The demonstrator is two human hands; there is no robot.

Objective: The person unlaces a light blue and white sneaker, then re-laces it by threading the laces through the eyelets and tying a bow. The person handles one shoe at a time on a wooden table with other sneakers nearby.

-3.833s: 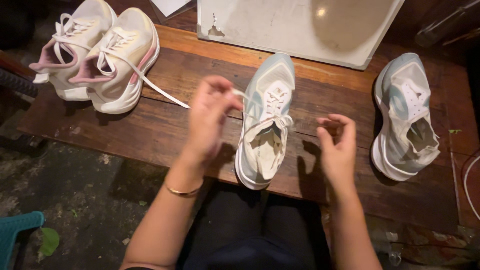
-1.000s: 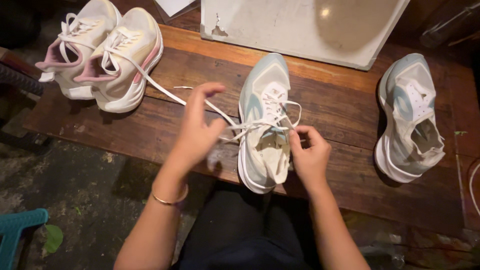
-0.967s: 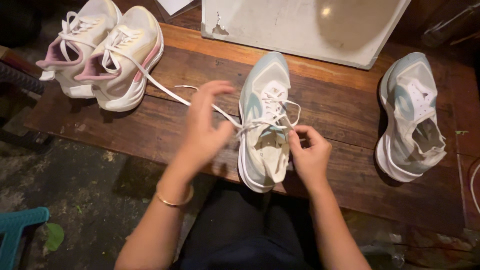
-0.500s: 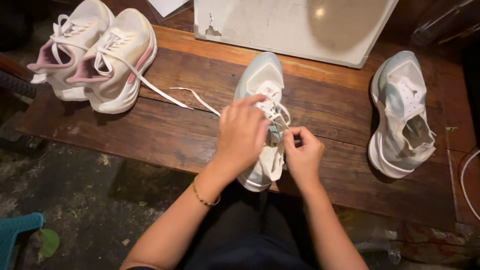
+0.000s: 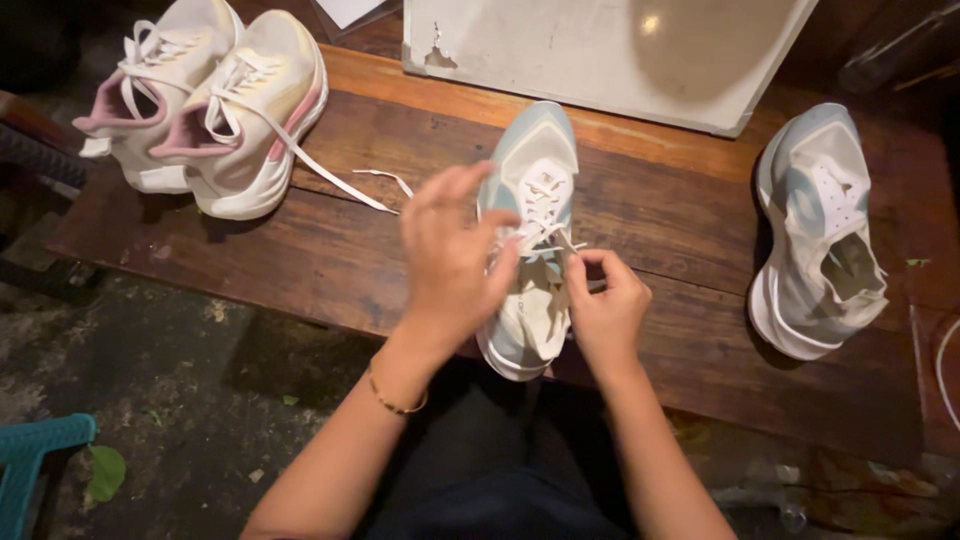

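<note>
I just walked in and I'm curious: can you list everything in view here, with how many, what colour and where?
Pale blue and white shoes: 2, one under the hands, one at right.
Pink and cream shoes: 2, far left of bench.
Wooden bench: 1, brown.
White board: 1, chipped, top.
Teal stool: 1, bottom left floor.
Gold bracelet: 1, left wrist.
Left hand: on laces.
Right hand: pinching lace.

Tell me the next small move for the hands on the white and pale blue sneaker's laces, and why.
Probably pull the two hands apart to snug the lace. The left hand and the right hand both pinch the white lace over the tongue of the white and pale blue sneaker, and no finished bow shows yet.
</note>
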